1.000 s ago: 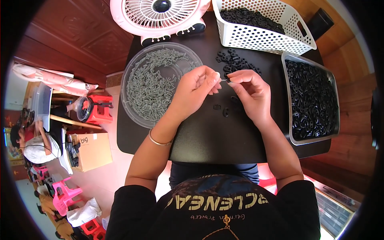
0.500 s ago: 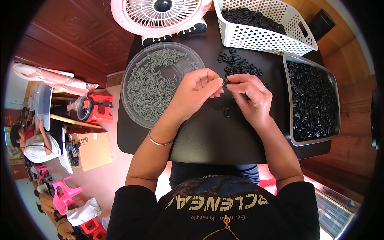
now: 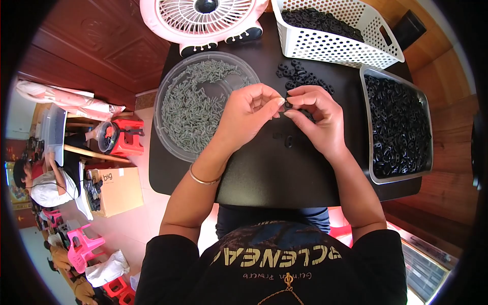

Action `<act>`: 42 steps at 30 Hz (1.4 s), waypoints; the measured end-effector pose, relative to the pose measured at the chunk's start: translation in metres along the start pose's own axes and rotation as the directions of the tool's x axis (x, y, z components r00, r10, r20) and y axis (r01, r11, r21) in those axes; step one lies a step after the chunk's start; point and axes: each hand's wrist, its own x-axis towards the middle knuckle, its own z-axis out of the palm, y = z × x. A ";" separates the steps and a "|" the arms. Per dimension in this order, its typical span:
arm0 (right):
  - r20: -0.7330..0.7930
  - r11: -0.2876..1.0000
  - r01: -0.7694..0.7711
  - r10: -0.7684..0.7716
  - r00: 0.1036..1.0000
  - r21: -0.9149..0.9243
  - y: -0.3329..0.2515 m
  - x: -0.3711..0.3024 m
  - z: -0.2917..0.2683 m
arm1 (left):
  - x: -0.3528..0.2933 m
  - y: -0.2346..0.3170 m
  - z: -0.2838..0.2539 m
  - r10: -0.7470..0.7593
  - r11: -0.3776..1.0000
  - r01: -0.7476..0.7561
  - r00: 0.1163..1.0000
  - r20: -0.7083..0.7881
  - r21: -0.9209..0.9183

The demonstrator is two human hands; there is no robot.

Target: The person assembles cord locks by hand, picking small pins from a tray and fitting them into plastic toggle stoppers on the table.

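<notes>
Black, probably light and stiff, the small link (image 3: 288,105) sits straight ahead at twelve o'clock above the bench (image 3: 277,178), left hand (image 3: 249,112) apparently pinching its rim, likely the best hold, right hand (image 3: 323,116) parted.

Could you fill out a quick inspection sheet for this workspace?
Surface: black table, rounded corners.
Work things: grey pins in a round clear tub; black pieces in a metal tray, a white basket and loose.
Clutter: pink fan at the far edge.
Hands: left hand and right hand close together, small dark piece between; whose grip, unclear.
Cables: nothing seen on the table.
Surroundings: co-worker, cardboard box, red stool at left.
</notes>
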 end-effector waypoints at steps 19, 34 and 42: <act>-0.054 0.933 -0.297 0.314 0.948 0.205 0.010 0.007 -0.018 | -0.007 -0.004 0.003 0.190 0.455 -0.544 0.833 0.520 0.705; -0.048 0.929 -0.311 0.327 0.944 0.201 0.012 0.007 -0.016 | -0.013 -0.009 0.018 0.078 0.434 -0.525 0.832 0.549 0.733; -0.006 0.912 -0.340 0.351 0.936 0.228 0.005 0.007 -0.016 | 0.001 -0.006 0.000 0.003 0.998 0.004 0.993 0.118 -0.060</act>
